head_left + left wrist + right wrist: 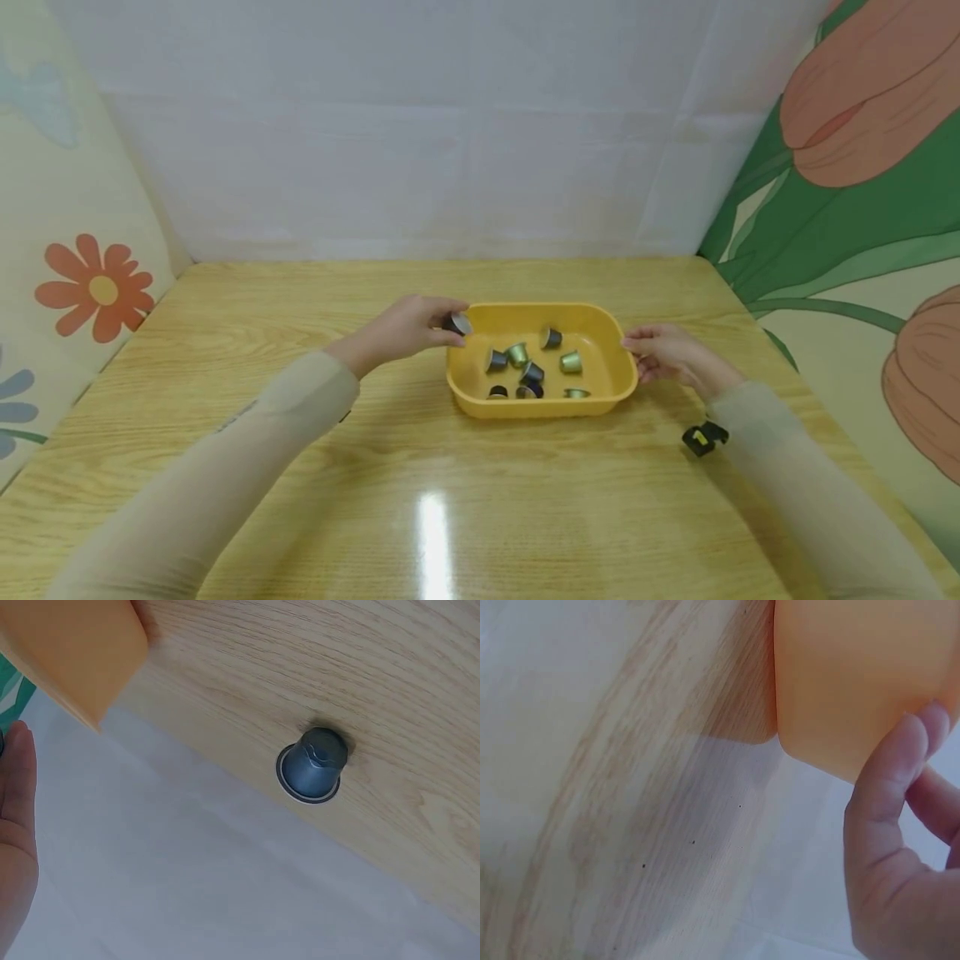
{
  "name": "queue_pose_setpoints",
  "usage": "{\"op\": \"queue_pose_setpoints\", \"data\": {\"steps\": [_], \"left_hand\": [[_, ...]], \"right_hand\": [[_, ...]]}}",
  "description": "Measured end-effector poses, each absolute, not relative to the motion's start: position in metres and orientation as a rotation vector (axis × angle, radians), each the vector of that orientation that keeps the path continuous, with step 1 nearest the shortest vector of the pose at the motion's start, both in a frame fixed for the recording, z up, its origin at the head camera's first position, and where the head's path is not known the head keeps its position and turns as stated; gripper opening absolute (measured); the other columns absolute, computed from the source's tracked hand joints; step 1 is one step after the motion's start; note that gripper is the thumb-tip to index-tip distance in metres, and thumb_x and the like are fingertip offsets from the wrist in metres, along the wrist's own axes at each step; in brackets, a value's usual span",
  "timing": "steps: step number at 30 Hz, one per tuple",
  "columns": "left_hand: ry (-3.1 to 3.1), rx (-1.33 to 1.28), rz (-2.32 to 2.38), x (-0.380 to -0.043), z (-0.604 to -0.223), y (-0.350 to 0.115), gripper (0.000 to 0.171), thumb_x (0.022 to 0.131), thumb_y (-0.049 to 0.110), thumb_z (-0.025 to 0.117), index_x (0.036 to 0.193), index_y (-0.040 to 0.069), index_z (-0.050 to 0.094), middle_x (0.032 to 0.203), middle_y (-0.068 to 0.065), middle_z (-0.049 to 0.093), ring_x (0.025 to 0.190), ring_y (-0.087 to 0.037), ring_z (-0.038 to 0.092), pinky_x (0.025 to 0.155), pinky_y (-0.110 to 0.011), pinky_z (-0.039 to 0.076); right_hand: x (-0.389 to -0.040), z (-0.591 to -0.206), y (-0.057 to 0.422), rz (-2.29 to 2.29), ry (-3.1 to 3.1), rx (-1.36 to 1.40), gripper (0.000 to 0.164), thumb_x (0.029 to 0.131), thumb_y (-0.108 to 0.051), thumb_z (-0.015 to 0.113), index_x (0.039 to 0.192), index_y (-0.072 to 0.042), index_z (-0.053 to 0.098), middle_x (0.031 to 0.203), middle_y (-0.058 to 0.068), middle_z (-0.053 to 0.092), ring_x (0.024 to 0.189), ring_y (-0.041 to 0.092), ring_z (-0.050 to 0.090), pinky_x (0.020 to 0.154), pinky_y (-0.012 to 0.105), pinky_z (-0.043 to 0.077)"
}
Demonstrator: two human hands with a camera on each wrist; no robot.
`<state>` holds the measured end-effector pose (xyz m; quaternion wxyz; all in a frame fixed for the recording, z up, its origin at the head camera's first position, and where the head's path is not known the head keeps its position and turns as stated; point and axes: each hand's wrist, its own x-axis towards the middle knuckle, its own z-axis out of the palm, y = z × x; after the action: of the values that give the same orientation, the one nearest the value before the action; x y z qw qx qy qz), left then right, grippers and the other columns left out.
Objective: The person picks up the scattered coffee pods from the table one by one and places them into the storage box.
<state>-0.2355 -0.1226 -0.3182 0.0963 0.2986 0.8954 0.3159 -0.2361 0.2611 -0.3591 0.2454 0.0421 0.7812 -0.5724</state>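
Note:
My left hand (405, 327) pinches a dark coffee capsule (458, 323) between thumb and fingers at the left rim of a yellow plastic basin (536, 408). Several dark capsules (551, 338) and green capsules (571, 362) lie tumbled inside the basin. At the basin's right end, my right hand (671, 354) grips the rim; in the right wrist view its fingertips (906, 742) touch the outer wall. A dark blue-grey capsule (315, 761) stands on its wide end on the table in the left wrist view, apart from the left hand (15, 832).
The wooden table (337, 500) carries the basin. White cloth (420, 167) hangs behind it, with flower-printed panels (862, 208) on both sides. A black strap piece with a yellow mark (703, 438) shows beside the right sleeve.

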Motion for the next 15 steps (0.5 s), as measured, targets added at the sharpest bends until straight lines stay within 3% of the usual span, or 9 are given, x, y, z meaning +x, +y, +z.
{"op": "queue_pose_setpoints", "data": {"steps": [15], "left_hand": [[2.654,0.915,0.895,-0.231,-0.322,-0.1,0.061,0.09,0.021,0.071,0.139,-0.007,0.048,0.125,-0.017,0.062,0.114,-0.027,0.061,0.096,-0.041,0.05]], "right_hand": [[-0.236,-0.358,0.26,-1.543,2.144,0.113,0.04,0.103,-0.014,0.048,0.133,0.011,0.039,0.075,-0.001,0.056,0.058,0.008,0.057,0.054,0.022,0.052]]}}
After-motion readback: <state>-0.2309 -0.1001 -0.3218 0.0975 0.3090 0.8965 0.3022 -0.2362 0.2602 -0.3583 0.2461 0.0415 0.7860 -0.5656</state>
